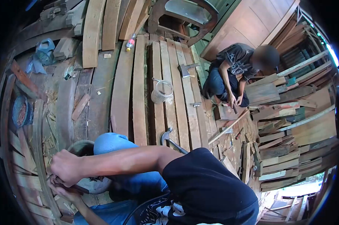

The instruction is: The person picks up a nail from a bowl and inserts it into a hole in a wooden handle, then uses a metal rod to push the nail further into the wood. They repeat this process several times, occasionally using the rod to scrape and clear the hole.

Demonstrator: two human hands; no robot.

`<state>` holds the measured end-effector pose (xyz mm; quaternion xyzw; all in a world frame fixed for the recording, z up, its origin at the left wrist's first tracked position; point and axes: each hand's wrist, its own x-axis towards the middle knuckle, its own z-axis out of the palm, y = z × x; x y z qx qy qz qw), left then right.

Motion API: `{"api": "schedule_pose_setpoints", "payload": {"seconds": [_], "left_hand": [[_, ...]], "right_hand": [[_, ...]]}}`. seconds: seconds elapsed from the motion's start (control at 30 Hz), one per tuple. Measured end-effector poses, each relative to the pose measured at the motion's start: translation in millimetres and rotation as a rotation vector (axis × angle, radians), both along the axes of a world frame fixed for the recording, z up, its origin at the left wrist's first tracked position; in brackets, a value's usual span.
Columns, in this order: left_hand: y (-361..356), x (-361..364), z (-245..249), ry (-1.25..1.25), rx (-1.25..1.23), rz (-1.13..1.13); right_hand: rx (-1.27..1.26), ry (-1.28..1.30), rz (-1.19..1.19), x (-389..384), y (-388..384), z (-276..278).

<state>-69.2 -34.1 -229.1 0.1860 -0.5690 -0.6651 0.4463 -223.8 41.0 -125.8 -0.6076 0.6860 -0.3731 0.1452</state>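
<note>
My right hand (67, 168) is a closed fist at the lower left, its arm stretched across the view. What its fingers wrap round is mostly hidden. Just below it, my left hand (67, 194) has its fingers curled against a short brown piece of wood (80, 189). The two hands are close together, near the edge of an upright board (40, 150). Beside them, between my jeans-covered legs, stands a grey round tub (98, 186), partly covered by my right forearm.
Long planks (139, 93) lie side by side ahead, with a claw hammer (169, 139), a clear mug (162, 92), a hatchet (185, 70) and a small bottle (130, 43) on them. Another person (235, 62) squats at the right, holding a small dark object. Stacked boards (282, 150) fill the right.
</note>
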Motion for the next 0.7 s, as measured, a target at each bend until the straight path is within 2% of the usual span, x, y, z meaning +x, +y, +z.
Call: {"api": "schedule_pose_setpoints", "payload": {"seconds": [0.07,0.17,0.47,0.7], "left_hand": [[5,-5,9,-0.104,-0.073,0.094],[4,-4,12,-0.180,-0.073,0.112],[-5,-1,9,-0.150,-0.055,0.078],[4,-10,24,-0.198,-0.012,0.124]], "right_hand": [[-0.013,-0.030,-0.032,0,0,-3],[-0.031,-0.046,-0.022,-3,1,-1],[0.078,-0.093,-0.021,-6,-4,3],[0.044,-0.088,-0.054,-5,-7,-5]]}}
